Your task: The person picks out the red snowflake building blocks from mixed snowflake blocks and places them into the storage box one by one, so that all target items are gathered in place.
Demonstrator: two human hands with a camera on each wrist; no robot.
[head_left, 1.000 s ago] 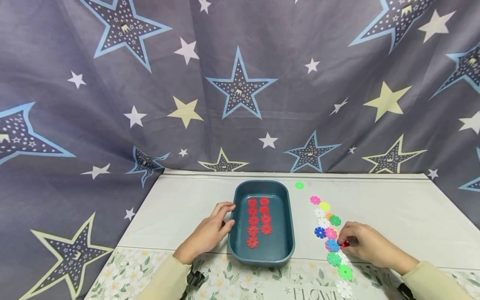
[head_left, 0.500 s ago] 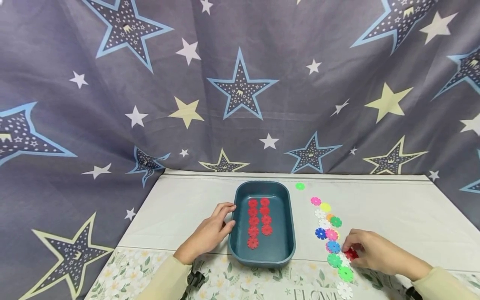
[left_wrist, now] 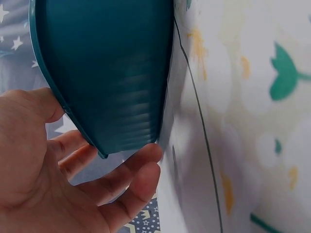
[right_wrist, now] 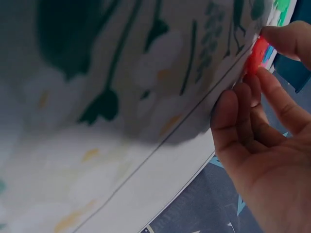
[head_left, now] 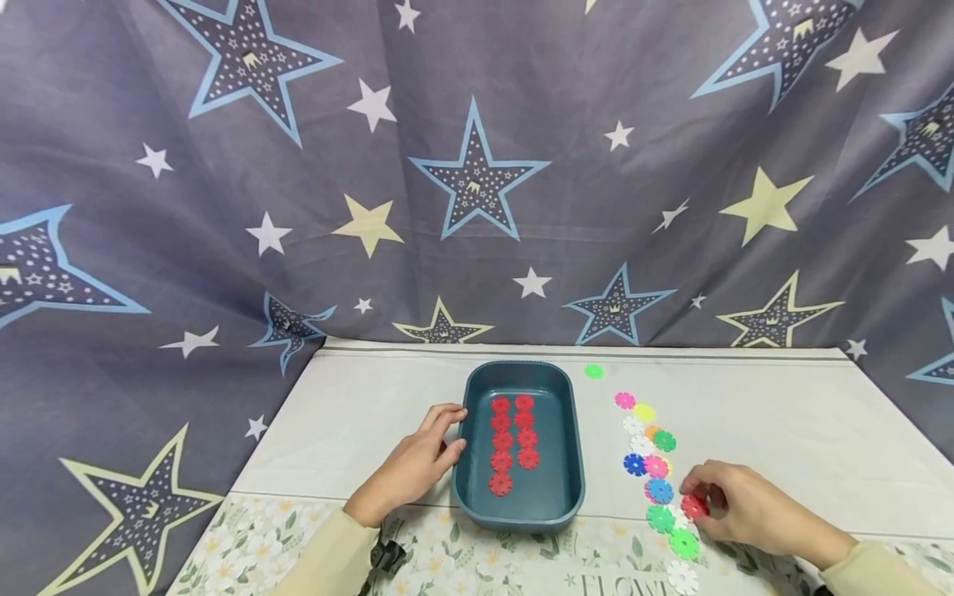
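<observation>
My right hand (head_left: 745,505) pinches a red notched plastic interlocking disc (head_left: 694,506) between thumb and finger, at the right side of a line of mixed-colour discs. In the right wrist view the red disc (right_wrist: 256,56) shows at the fingertips. My left hand (head_left: 413,459) rests against the left wall of a dark teal tray (head_left: 577,472), fingers relaxed. In the left wrist view the thumb touches the rim of the tray (left_wrist: 112,73), and two fingertips are hidden behind it. Inside the tray, red discs (head_left: 502,440) lie flat in two columns, the left one longer.
Right of the tray run loose discs, among them a blue disc (head_left: 635,464), a pink disc (head_left: 624,401), a bright green disc (head_left: 683,543) and a white disc (head_left: 681,577). A lone green disc (head_left: 594,372) lies farther back. Behind the table hangs a star-patterned curtain (head_left: 477,273).
My right hand has drawn slightly right and toward me with the red disc, whose flat face now shows more. The left hand and tray have stayed put.
</observation>
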